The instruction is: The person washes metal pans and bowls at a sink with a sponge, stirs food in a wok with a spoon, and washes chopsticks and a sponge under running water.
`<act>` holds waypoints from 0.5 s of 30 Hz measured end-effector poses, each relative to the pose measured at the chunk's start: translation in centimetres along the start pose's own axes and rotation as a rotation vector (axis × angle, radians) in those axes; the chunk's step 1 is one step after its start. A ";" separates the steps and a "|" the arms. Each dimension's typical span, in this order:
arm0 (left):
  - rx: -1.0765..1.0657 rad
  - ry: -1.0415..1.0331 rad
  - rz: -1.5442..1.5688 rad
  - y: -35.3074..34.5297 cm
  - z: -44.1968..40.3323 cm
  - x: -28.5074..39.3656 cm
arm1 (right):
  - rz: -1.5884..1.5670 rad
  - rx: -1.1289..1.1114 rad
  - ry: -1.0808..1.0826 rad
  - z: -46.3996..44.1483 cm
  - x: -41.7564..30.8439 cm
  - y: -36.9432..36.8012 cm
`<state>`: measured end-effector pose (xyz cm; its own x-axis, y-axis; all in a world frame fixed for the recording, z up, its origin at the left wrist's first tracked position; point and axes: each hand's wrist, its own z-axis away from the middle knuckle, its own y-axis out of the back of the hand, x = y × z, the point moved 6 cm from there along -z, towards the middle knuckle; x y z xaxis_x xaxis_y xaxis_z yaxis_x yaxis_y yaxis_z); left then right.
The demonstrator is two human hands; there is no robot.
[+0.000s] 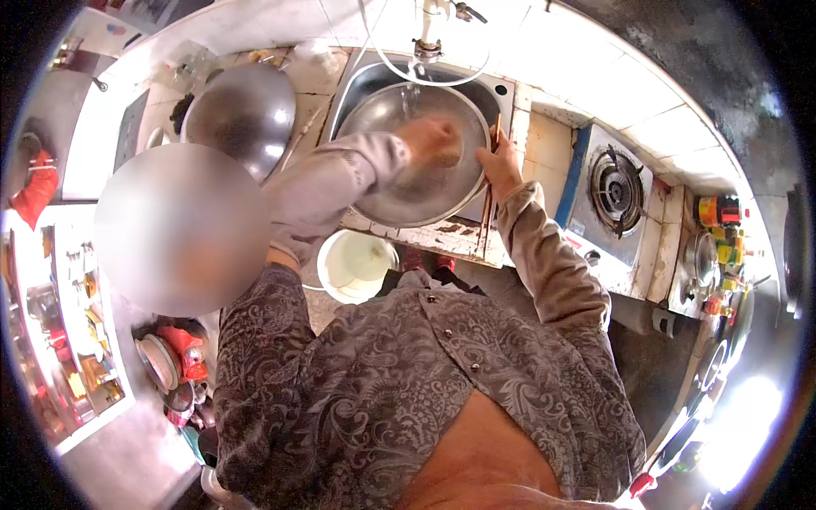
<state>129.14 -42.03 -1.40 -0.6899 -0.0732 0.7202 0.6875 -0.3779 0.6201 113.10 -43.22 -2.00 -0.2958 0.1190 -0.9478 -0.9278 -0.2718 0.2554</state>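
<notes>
A wide, round metal wok [382, 123] rests over the sink [340, 98], below the tap [427, 49], and water appears to run down into it. Inside the wok is my left hand [433, 142], rounded and closed; motion blurs it, and anything in its fingers cannot be made out. At the wok's right edge, my right hand [503, 163] is closed with the thumb near the rim. Thin wooden sticks [487, 212] pass along that hand, above and below it; whether the fingers hold them too is unclear.
A second large metal pan [242, 115] lies on the left counter. To the right is a gas burner [615, 191]. A pale bucket [355, 265] stands on the floor below the sink. A white hose [387, 59] loops by the tap. A blurred round patch covers the left side.
</notes>
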 end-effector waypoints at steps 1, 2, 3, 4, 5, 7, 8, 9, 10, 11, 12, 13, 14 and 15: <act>0.127 -0.280 -0.319 0.8 0.0 1.6 | -0.074 -0.064 0.029 -0.1 0.2 -0.8; 0.249 -0.558 -0.638 1.1 0.2 2.9 | -0.011 -0.035 0.070 -0.4 0.0 -0.6; 0.240 -0.489 -0.712 2.0 -0.2 2.3 | 0.051 -0.005 0.105 -0.5 0.0 -0.2; 0.227 -0.422 -0.789 2.8 -0.6 1.7 | 0.109 0.029 0.142 -0.5 -0.2 0.1; 0.092 -0.023 -0.610 5.1 -1.1 -1.2 | -0.022 0.052 0.126 1.2 -3.4 0.6; 0.127 -0.158 -1.035 4.1 -0.7 -9.4 | 0.115 0.131 0.137 0.2 -2.6 1.9; 0.019 0.144 -0.778 4.4 1.6 -7.7 | 0.180 0.171 0.152 -0.8 -2.4 2.6; -0.086 0.439 -0.506 3.7 4.9 -5.3 | 0.287 0.227 0.108 -1.4 -1.8 3.0; -0.277 0.260 -0.730 -0.4 3.7 -6.1 | 0.255 0.237 0.113 -1.1 -2.2 2.7; -0.331 0.163 -0.726 -2.9 3.0 -5.7 | 0.224 0.247 0.119 -0.5 -2.9 2.3; -0.382 0.065 -0.719 -5.3 2.3 -5.4 | 0.198 0.252 0.126 -0.2 -3.3 1.9; -0.290 0.057 -0.496 -5.6 1.9 -3.4 | 0.262 0.196 0.107 -1.6 -1.1 1.3; -0.198 0.044 -0.274 -5.7 1.6 -1.4 | 0.282 0.220 0.136 -1.5 -1.6 1.0; -0.107 0.023 -0.050 -5.5 1.2 0.3 | 0.306 0.249 0.164 -1.2 -2.0 1.0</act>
<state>125.41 -38.88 -4.26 -0.7286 -0.0729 0.6811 0.6250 -0.4775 0.6175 113.07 -44.89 -0.04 -0.5448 -0.0902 -0.8337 -0.8352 -0.0301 0.5491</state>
